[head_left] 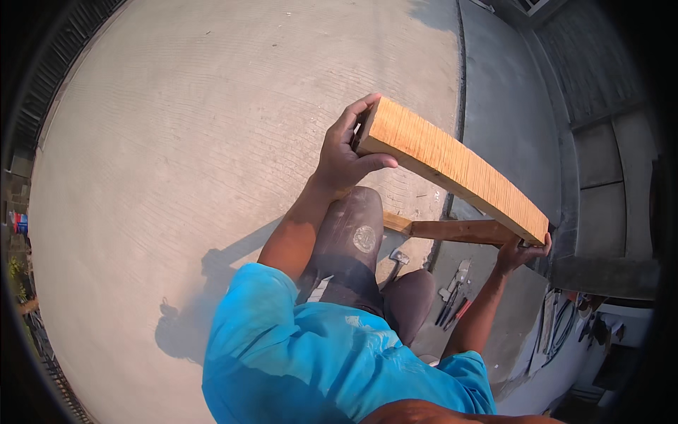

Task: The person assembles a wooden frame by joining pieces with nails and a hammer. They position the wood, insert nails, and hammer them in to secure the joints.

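Clamping the left hand (346,155) on the far-left end of a wooden beam (452,162), hooking fingers over the end and laying the thumb along the lower side. Holding the beam raised in front of the knees (417,300), slanting it from far left to near right. Over to the right now, and clamping the right hand (519,256) on the near-right end, curling fingertips around the corner. Looking best served by sharing the load evenly between both ends, steadying the wrists against a twist, and minding fingers along the edges.

Scanning from the left again: passing a small red-and-blue container (20,224) at the left edge, then crossing a broad, pale concrete floor (176,141). Spotting a hammer (400,256) showing its head between the knees. Noting a second timber (462,231) beyond and below the beam, probably crowding the right hand; not managing to tell where its right end stops. Picking out a flat-bladed tool (462,270) and a red-handled tool (462,309) beside the right forearm, possibly getting underfoot. Finishing far right, meeting a grey wall (600,157) and nearer, looped hoses (563,328).
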